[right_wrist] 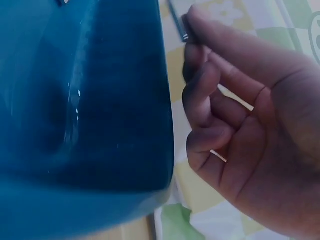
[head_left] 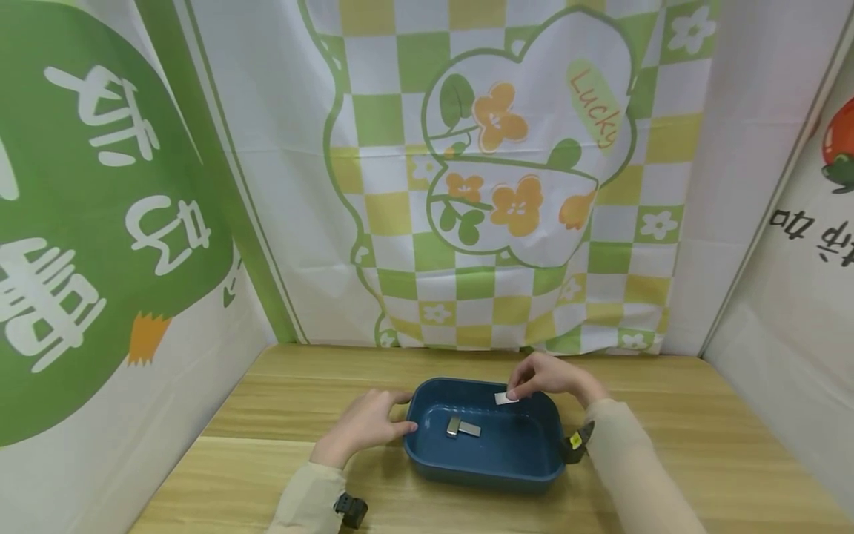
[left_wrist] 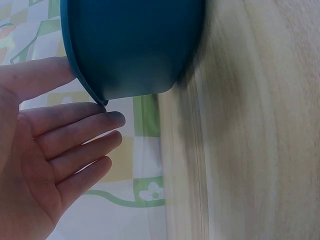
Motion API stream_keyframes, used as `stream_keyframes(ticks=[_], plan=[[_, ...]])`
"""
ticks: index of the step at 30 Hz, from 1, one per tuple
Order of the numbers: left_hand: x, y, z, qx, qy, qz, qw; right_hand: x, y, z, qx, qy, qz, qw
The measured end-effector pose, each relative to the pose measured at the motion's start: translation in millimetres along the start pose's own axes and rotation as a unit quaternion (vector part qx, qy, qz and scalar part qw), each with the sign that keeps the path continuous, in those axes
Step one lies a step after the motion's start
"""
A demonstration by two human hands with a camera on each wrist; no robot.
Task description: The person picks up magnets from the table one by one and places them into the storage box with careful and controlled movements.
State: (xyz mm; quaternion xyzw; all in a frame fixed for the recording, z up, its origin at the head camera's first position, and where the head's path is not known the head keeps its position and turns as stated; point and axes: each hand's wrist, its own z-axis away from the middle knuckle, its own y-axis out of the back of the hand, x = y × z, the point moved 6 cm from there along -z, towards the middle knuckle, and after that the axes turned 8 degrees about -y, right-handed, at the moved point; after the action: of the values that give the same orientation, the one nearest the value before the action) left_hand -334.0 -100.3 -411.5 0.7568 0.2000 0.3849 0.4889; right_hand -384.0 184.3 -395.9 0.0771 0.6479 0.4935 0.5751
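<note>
A dark blue rectangular basin [head_left: 517,449] with rounded corners stands on the wooden table. My left hand [head_left: 369,425] is at its left end, with the thumb and index finger touching the rim; in the left wrist view the other fingers are straight. Over the far right rim, my right hand [head_left: 543,374] pinches a small flat silver-white rectangular piece [head_left: 505,398] between thumb and fingertips. Only the edge of that piece [right_wrist: 177,22] shows in the right wrist view. On the basin floor lie two small metallic pieces, a squarish one [head_left: 453,426] and a flat rectangular one [head_left: 470,429], close together.
Light wood planks form the table top [head_left: 253,460]. A green and white checked cloth [head_left: 480,297] hangs behind it, and printed cloths hang at both sides. Each wrist wears a small black camera, such as the left one [head_left: 351,510].
</note>
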Motion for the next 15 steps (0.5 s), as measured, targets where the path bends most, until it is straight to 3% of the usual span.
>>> stream_keyframes(ticks=[7,15], plan=[[1.1,1.2,0.4,0.001,0.000,-0.004,1.0000,1.6,-4.9,-2.2,-0.008,-0.004,-0.014,1.000],[-1.6,-1.0,0.1,0.002,-0.003,-0.012,0.9999,7.9,-12.5,-5.1,-0.012,-0.044,-0.008,0.999]])
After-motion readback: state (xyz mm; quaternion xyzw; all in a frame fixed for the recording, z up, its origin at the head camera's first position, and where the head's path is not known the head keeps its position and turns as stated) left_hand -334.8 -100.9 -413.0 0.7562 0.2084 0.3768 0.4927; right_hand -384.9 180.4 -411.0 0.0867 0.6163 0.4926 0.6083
